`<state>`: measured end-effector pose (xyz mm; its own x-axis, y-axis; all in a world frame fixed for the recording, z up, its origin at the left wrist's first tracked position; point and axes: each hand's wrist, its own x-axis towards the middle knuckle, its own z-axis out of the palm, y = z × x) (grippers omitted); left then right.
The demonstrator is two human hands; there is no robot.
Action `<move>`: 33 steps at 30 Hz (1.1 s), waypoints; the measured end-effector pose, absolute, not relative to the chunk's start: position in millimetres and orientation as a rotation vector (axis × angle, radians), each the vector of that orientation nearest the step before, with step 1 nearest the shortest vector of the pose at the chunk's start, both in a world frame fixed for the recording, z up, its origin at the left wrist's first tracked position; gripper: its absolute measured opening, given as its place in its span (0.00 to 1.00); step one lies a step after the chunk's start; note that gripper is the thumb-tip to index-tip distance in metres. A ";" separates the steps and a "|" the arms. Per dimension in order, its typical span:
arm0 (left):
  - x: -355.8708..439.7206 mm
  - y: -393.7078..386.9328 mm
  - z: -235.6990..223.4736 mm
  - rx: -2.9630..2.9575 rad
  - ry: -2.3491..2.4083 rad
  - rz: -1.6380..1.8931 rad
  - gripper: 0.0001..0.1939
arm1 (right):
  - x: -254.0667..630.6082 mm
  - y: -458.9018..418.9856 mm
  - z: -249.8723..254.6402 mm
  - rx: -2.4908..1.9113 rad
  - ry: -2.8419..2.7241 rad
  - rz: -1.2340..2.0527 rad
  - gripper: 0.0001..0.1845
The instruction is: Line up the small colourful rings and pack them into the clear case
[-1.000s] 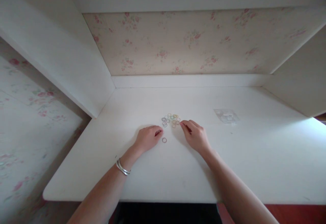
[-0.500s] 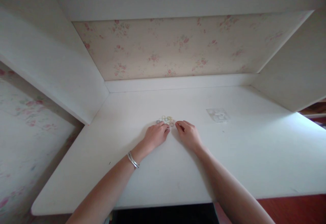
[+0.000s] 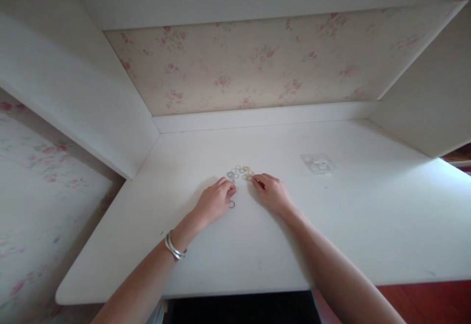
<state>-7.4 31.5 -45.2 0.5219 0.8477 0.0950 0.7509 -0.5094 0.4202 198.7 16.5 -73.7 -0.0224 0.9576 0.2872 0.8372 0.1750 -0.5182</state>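
Several small thin rings (image 3: 236, 176), some yellow and some grey or clear, lie in a loose cluster on the white tabletop. My left hand (image 3: 216, 199), with two silver bangles (image 3: 172, 246) at the wrist, is at the near left of the cluster, thumb and fingertips pinched at the edge of a pale ring (image 3: 236, 189). Just below that hand, a single darker ring (image 3: 231, 204) lies apart. On the right side my right hand (image 3: 271, 194) has its fingers closed in a pinch, touching the rings there; what they hold is hidden.
A clear plastic packet or case (image 3: 318, 163) lies on the white table (image 3: 353, 226) to the right. A panel (image 3: 106, 88) stands at the left, with floral wallpaper (image 3: 235, 68) behind. Below the front edge is something black (image 3: 241, 309).
My left hand has drawn back to the left and nearer me, uncovering more of the cluster. The single ring below it now shows. My right hand stays nearly in place; the view has shifted slightly.
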 end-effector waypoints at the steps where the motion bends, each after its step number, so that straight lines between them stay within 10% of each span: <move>1: -13.2 27.3 -45.8 2.424 1.317 0.440 0.09 | 198.4 16.5 -74.1 -1.687 -1.882 0.267 0.15; 33: -28.8 -0.3 -53.5 2.462 1.256 0.333 0.12 | 192.3 15.9 -74.0 -1.810 -1.962 0.224 0.13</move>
